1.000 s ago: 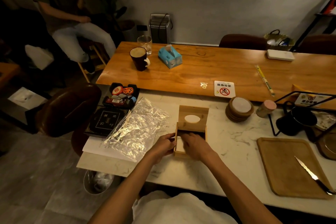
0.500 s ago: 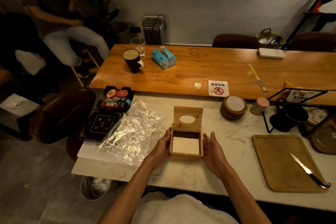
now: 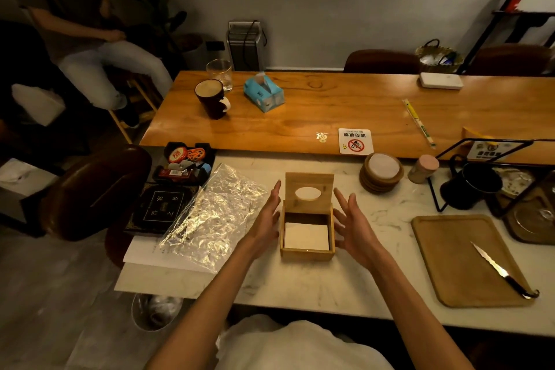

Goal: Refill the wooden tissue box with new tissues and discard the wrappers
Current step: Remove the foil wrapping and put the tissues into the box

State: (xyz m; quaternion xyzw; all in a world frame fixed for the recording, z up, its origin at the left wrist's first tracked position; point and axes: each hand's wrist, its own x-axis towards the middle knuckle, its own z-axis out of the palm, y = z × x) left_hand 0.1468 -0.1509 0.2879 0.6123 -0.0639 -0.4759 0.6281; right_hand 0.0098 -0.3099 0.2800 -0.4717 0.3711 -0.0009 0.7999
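Tissue box (image 3: 307, 251) sits mid-way along the marble counter (image 3: 300, 285), well back from the near edge. Bare marble runs on its right up to the cutting board (image 3: 459, 258) with the knife (image 3: 501, 272). Crumpled clear wrapper (image 3: 216, 216) lies just left, near the counter's left edge. Box is light wood, with its lid (image 3: 309, 186) tipped up at the back, oval slot showing, and white tissues (image 3: 305, 236) flat inside. I see left hand (image 3: 265, 219) and right hand (image 3: 354, 225) flanking its walls, fingers straight, gripping nothing; I can't tell if they touch. Sign (image 3: 356, 141) shows a no-smoking symbol, text too small to read.
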